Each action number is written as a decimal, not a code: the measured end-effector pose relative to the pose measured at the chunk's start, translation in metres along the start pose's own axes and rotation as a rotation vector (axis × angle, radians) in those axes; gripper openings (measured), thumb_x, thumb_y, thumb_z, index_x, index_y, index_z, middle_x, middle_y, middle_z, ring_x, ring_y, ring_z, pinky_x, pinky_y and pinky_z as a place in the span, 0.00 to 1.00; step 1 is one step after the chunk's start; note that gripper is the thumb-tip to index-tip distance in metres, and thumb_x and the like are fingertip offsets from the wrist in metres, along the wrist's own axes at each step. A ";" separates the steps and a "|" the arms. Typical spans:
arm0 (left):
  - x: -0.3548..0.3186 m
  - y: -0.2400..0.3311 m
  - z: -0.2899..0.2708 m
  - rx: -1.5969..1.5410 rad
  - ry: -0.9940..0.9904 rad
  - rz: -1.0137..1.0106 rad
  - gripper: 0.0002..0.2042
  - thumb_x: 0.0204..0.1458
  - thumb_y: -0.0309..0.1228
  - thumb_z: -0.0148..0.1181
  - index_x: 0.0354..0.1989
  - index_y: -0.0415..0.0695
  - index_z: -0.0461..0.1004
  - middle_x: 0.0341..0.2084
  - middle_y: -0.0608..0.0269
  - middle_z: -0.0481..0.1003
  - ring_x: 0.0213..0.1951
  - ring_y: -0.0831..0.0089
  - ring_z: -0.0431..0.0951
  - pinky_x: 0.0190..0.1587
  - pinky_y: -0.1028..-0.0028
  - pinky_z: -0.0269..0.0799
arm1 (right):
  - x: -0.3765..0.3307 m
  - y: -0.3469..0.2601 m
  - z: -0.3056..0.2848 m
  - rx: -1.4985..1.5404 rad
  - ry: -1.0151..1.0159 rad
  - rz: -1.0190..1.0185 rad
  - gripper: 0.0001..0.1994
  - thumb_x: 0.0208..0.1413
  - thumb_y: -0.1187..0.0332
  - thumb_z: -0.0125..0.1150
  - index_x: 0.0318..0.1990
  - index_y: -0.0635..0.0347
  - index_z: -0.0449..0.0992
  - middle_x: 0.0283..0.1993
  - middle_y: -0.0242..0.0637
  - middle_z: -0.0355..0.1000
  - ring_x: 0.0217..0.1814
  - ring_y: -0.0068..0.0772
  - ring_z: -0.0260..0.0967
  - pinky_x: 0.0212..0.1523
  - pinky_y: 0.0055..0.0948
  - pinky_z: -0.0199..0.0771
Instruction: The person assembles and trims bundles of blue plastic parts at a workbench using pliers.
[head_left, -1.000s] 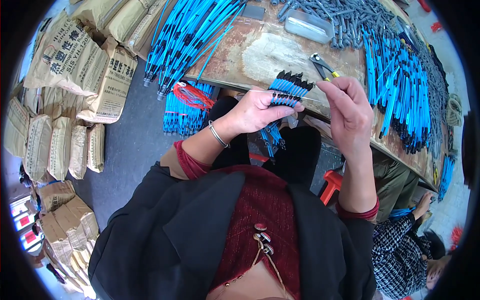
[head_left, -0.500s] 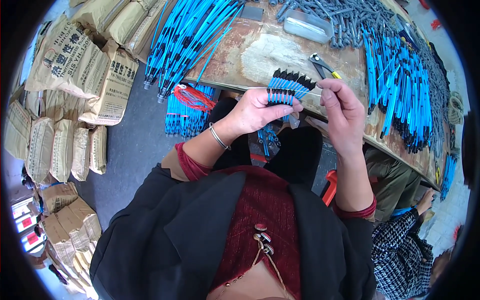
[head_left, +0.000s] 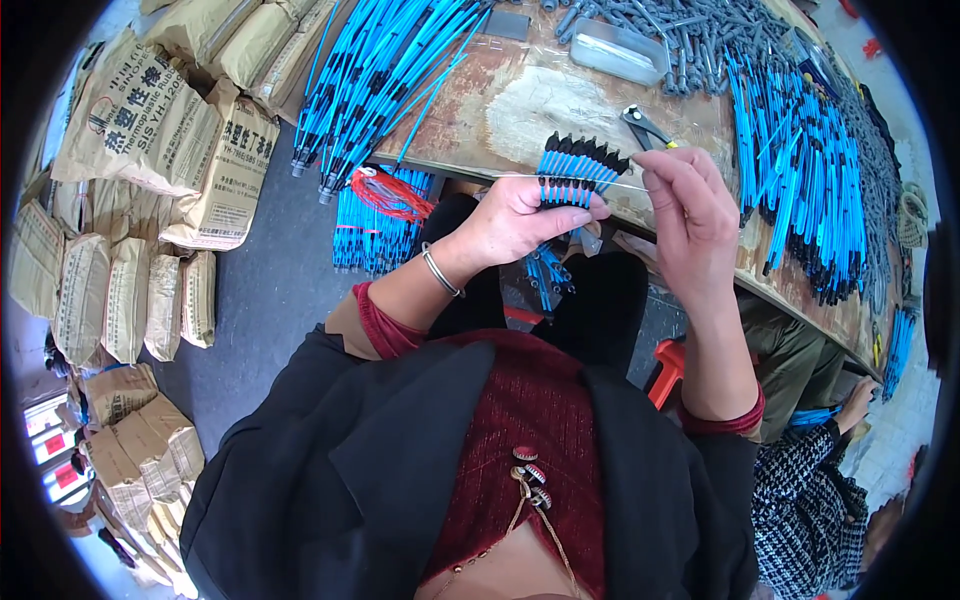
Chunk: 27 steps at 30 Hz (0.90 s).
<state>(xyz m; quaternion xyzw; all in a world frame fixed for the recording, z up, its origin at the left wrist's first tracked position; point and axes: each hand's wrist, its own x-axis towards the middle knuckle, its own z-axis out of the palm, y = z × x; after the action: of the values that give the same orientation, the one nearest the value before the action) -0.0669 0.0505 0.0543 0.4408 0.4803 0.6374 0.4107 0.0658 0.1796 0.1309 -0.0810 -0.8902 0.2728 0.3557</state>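
Your head-worn fisheye camera looks steeply down from above your torso (head_left: 530, 400), near enough that it fills the lower middle of the view; your left hand (head_left: 508, 225) and right hand (head_left: 697, 205) lie above centre, with the workbench (head_left: 465, 115) beyond them, bending toward the top.

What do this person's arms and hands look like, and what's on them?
The left hand and right hand are both gloveless. A silver-coloured bangle circles the left wrist; none shows on the right. Dark red cuffs show beyond black sleeves, leaving the forearms bare.
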 end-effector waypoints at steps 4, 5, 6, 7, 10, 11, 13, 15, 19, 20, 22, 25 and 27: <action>0.000 -0.001 -0.002 -0.019 -0.006 0.023 0.09 0.53 0.25 0.55 0.41 0.37 0.74 0.35 0.63 0.77 0.39 0.77 0.75 0.44 0.76 0.71 | 0.003 0.002 0.000 -0.016 -0.016 -0.035 0.07 0.50 0.80 0.55 0.37 0.65 0.74 0.30 0.36 0.66 0.30 0.28 0.64 0.30 0.22 0.63; 0.000 0.000 -0.003 -0.005 -0.006 0.024 0.09 0.53 0.25 0.55 0.41 0.37 0.74 0.35 0.62 0.77 0.40 0.76 0.76 0.45 0.76 0.71 | 0.004 0.002 0.001 -0.016 -0.014 -0.033 0.07 0.50 0.80 0.55 0.37 0.65 0.74 0.30 0.36 0.66 0.30 0.28 0.64 0.30 0.22 0.63; -0.001 0.000 -0.003 0.010 -0.007 0.025 0.09 0.53 0.25 0.55 0.41 0.37 0.74 0.35 0.62 0.77 0.40 0.76 0.76 0.45 0.75 0.71 | 0.005 0.001 0.001 -0.038 -0.019 -0.064 0.07 0.50 0.80 0.55 0.37 0.65 0.74 0.30 0.37 0.67 0.30 0.29 0.65 0.30 0.22 0.63; -0.001 0.001 -0.003 0.025 -0.007 0.025 0.09 0.53 0.25 0.55 0.40 0.37 0.74 0.35 0.62 0.77 0.40 0.75 0.76 0.46 0.75 0.70 | 0.006 0.000 0.002 -0.060 -0.024 -0.095 0.07 0.50 0.80 0.55 0.37 0.65 0.74 0.30 0.37 0.67 0.30 0.30 0.66 0.30 0.23 0.64; 0.000 0.000 -0.005 0.030 -0.014 0.028 0.09 0.53 0.25 0.55 0.40 0.37 0.74 0.36 0.62 0.77 0.41 0.74 0.76 0.46 0.74 0.70 | 0.007 -0.002 0.002 -0.075 -0.036 -0.118 0.08 0.49 0.80 0.55 0.38 0.64 0.74 0.30 0.38 0.67 0.31 0.32 0.66 0.30 0.24 0.65; 0.000 0.000 -0.006 0.032 -0.016 0.030 0.09 0.53 0.25 0.54 0.40 0.37 0.74 0.36 0.61 0.77 0.41 0.74 0.76 0.47 0.74 0.70 | 0.008 -0.003 0.001 -0.068 -0.044 -0.112 0.08 0.49 0.80 0.55 0.38 0.64 0.74 0.31 0.39 0.67 0.31 0.33 0.67 0.30 0.24 0.66; -0.001 0.000 -0.005 -0.003 -0.011 0.018 0.09 0.53 0.25 0.55 0.40 0.37 0.74 0.36 0.61 0.77 0.41 0.74 0.76 0.47 0.74 0.70 | 0.008 -0.003 0.001 -0.060 -0.051 -0.107 0.09 0.48 0.81 0.55 0.38 0.64 0.74 0.31 0.39 0.67 0.32 0.34 0.67 0.31 0.25 0.66; -0.002 0.001 -0.005 -0.076 -0.002 -0.003 0.09 0.53 0.25 0.55 0.41 0.37 0.74 0.36 0.60 0.77 0.41 0.73 0.76 0.47 0.74 0.70 | 0.008 -0.002 0.000 0.009 -0.072 -0.057 0.09 0.48 0.81 0.55 0.39 0.64 0.74 0.31 0.40 0.67 0.32 0.34 0.67 0.31 0.25 0.67; -0.001 0.002 -0.004 -0.011 -0.015 0.016 0.09 0.53 0.25 0.55 0.41 0.37 0.74 0.37 0.60 0.77 0.42 0.73 0.75 0.47 0.74 0.70 | 0.006 -0.005 0.000 -0.018 -0.059 -0.054 0.10 0.49 0.81 0.54 0.40 0.63 0.74 0.31 0.40 0.67 0.32 0.34 0.67 0.33 0.25 0.66; -0.001 0.002 -0.003 -0.010 -0.016 0.014 0.09 0.53 0.25 0.55 0.41 0.37 0.74 0.37 0.60 0.77 0.42 0.73 0.75 0.47 0.74 0.70 | 0.006 -0.006 0.001 -0.047 -0.050 -0.067 0.11 0.49 0.81 0.53 0.41 0.63 0.74 0.32 0.39 0.67 0.33 0.33 0.66 0.33 0.25 0.66; -0.002 0.002 -0.002 -0.065 -0.005 -0.016 0.09 0.53 0.25 0.55 0.41 0.37 0.74 0.36 0.60 0.77 0.42 0.74 0.75 0.47 0.74 0.70 | 0.005 -0.010 0.002 -0.070 -0.073 -0.031 0.11 0.50 0.81 0.53 0.42 0.62 0.74 0.31 0.39 0.66 0.33 0.33 0.66 0.34 0.25 0.66; -0.002 0.001 -0.002 -0.084 -0.006 -0.030 0.09 0.53 0.25 0.55 0.41 0.37 0.74 0.36 0.60 0.77 0.41 0.74 0.75 0.47 0.74 0.70 | 0.004 -0.011 0.004 -0.117 -0.120 0.039 0.12 0.51 0.82 0.51 0.43 0.62 0.74 0.31 0.38 0.65 0.33 0.32 0.64 0.35 0.25 0.65; -0.001 -0.001 -0.004 -0.070 -0.018 -0.025 0.09 0.53 0.25 0.55 0.41 0.37 0.74 0.36 0.61 0.77 0.41 0.75 0.75 0.46 0.74 0.70 | 0.002 -0.004 0.006 -0.014 -0.137 0.073 0.13 0.52 0.82 0.50 0.45 0.61 0.73 0.31 0.36 0.63 0.33 0.30 0.63 0.36 0.24 0.64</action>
<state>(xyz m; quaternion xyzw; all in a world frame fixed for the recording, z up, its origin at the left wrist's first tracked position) -0.0703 0.0491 0.0525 0.4257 0.4593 0.6447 0.4383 0.0605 0.1747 0.1307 -0.0970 -0.9107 0.2844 0.2834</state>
